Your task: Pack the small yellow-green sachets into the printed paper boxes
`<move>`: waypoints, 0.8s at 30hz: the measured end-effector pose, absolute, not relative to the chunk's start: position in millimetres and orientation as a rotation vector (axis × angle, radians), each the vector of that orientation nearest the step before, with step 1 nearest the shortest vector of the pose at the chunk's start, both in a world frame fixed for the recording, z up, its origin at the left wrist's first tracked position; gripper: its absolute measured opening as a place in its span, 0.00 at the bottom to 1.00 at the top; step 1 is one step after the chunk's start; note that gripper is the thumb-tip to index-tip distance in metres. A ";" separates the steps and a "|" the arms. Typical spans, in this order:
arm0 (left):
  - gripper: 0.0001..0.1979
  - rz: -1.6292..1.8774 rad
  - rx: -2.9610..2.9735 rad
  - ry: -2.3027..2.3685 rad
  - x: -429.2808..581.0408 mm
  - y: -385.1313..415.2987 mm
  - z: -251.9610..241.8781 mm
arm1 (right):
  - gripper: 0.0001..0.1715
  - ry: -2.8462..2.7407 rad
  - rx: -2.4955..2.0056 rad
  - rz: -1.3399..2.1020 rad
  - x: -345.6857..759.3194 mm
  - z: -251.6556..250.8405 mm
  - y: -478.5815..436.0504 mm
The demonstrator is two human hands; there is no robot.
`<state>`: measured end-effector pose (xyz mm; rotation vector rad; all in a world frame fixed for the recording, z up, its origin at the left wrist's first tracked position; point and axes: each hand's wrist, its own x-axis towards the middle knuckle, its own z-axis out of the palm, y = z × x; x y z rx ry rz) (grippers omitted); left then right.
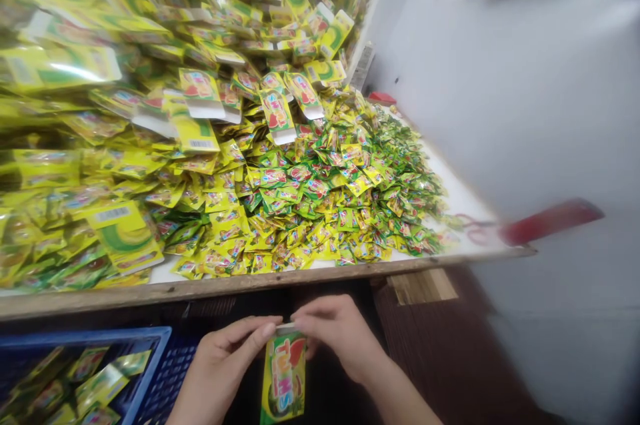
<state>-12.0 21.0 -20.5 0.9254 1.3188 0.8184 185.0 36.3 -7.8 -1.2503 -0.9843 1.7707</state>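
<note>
Below the table's front edge, a small green and yellow candy box [284, 378] hangs upright between my two hands, its printed face with colourful letters turned toward me. My left hand [225, 361] pinches the top left corner with thumb and forefinger. At the top right corner, the thumb and fingers of my right hand [340, 335] are closed on the box's upper edge. A pale strip shows along that top edge; whether the flap is fully closed I cannot tell. Just beyond my hands lies a heap of small green and yellow candy packets [300, 211].
Many flat yellow cartons [125, 235] are piled over the table's left and back. A blue crate [165, 345] with filled boxes stands at lower left. Red-handled scissors [475, 228] and a red object [555, 219] lie at the right corner. The wooden table edge [200, 288] runs before me.
</note>
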 end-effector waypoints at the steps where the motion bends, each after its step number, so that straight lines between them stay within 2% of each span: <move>1: 0.15 0.823 0.927 1.316 -10.7 21.0 -20.0 | 0.21 -0.975 -1.248 1.770 185.2 -7.6 36.1; 8: 0.11 0.820 1.402 1.161 -9.6 26.4 -8.5 | 0.18 -1.061 -1.251 1.737 192.4 -6.5 31.9; 11: 0.12 0.803 1.524 1.099 -15.2 22.1 -11.4 | 0.19 -1.171 -1.269 1.623 195.6 -5.9 23.8; 15: 0.17 0.821 1.494 1.149 -15.0 11.3 -25.3 | 0.14 -1.392 -1.310 1.324 193.5 -6.5 11.9; 18: 0.22 0.852 1.405 1.129 -13.5 7.3 -33.7 | 0.13 -1.443 -1.296 1.223 190.4 -10.5 7.4; 24: 0.13 0.872 1.498 1.100 -13.6 1.6 -43.6 | 0.09 -1.441 -1.205 1.220 186.2 -22.7 1.6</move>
